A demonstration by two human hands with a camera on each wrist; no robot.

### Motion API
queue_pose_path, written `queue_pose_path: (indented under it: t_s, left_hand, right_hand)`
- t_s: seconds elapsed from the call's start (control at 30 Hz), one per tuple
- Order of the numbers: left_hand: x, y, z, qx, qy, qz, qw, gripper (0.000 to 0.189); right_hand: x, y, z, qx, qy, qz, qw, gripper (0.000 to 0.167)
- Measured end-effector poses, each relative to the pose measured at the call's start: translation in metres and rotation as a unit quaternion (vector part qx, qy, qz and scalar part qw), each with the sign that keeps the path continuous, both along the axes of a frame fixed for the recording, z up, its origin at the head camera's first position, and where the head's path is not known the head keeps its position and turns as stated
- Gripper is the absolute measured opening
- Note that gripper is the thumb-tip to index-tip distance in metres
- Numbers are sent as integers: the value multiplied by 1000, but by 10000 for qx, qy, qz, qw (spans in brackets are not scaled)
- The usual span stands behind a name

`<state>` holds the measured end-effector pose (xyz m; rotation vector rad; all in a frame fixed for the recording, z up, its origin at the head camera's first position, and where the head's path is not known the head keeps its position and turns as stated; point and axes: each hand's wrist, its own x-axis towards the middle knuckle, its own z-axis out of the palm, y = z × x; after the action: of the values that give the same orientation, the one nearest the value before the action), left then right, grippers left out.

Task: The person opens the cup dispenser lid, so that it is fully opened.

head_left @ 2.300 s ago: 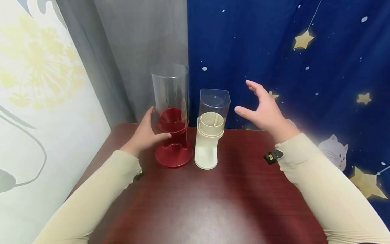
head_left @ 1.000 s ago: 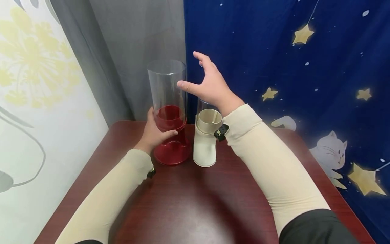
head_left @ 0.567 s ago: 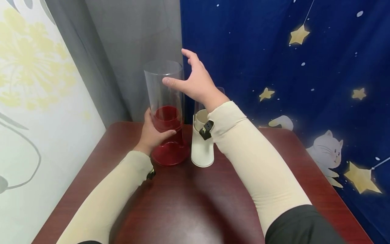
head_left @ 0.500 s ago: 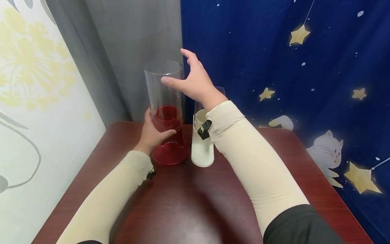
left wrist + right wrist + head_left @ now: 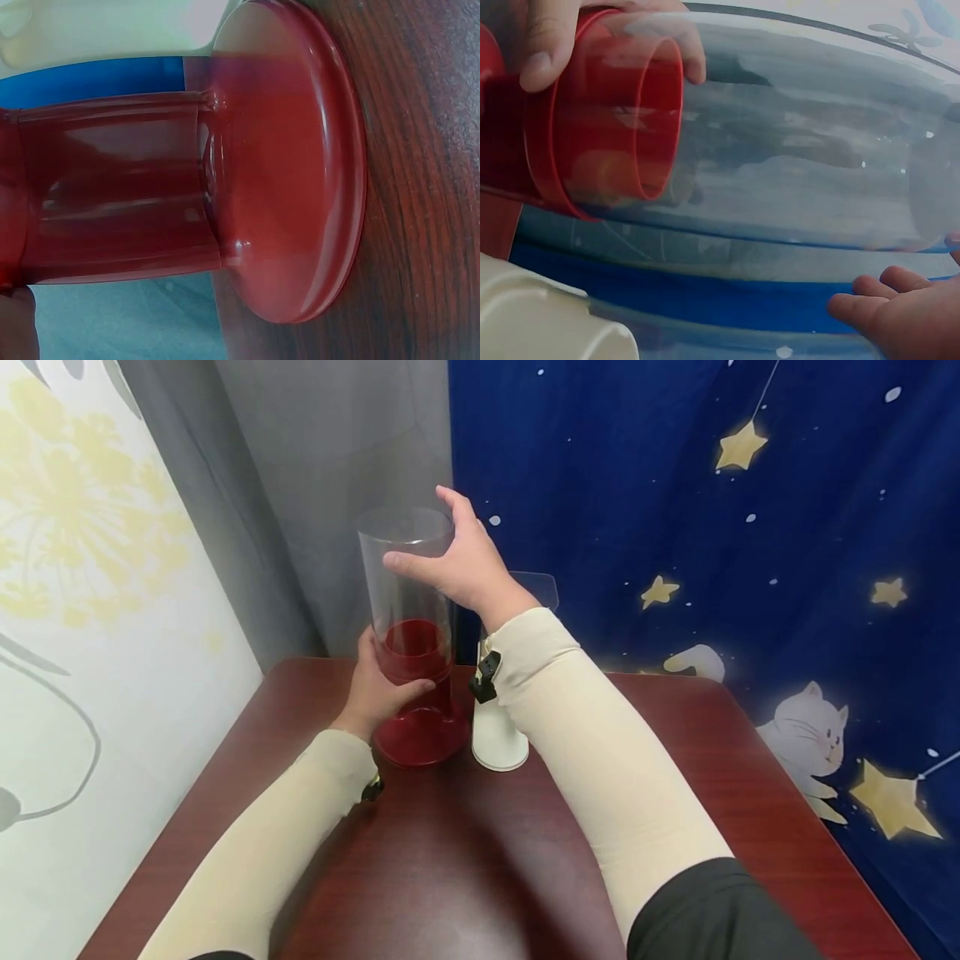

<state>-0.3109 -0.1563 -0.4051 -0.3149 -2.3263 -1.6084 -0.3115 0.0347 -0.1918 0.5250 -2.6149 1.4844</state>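
Your left hand grips a red stand, thumb in front and fingers wrapped behind, as it stands upright toward the back of a dark red table. Your right hand spreads wide, thumb and fingers well parted, beside the upper part of the clear tube atop that stand (whether they touch is unclear), gripping nothing. Just right of the red stand, a cream stand shows partly behind your right sleeve.
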Motion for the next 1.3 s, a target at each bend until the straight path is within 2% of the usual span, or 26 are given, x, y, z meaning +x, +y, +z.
queue_pose_path:
  t_s: [0.23,0.5,0.7,0.9,1.07,1.3]
  left_hand:
    - [-2,0,-2,39,61,-34,10000,116]
    - [-2,-1,-2,1,97,60,9999,116]
    - [1,1,0,-54,123,108,9999,117]
    - [2,1,2,-179,82,189,9996,120]
    - [1,0,0,-113,126,158,9997,118]
    - [-1,-1,-1,-74,96,84,9999,118]
  right_hand:
    - [-3,-11,-11,-349,-48,-88,9993,116]
    - [0,-22,-22,-1187,-34,-197,9927,113]
    - [-1,-25,-33,-1572,230,-275,9869,115]
    - [-3,-28,-42,-1582,412,-336,9860,121]
    - [-4,-30,-46,-1565,514,-382,9856,123]
    - [-4,-33,-50,-1704,547,-382,9831,118]
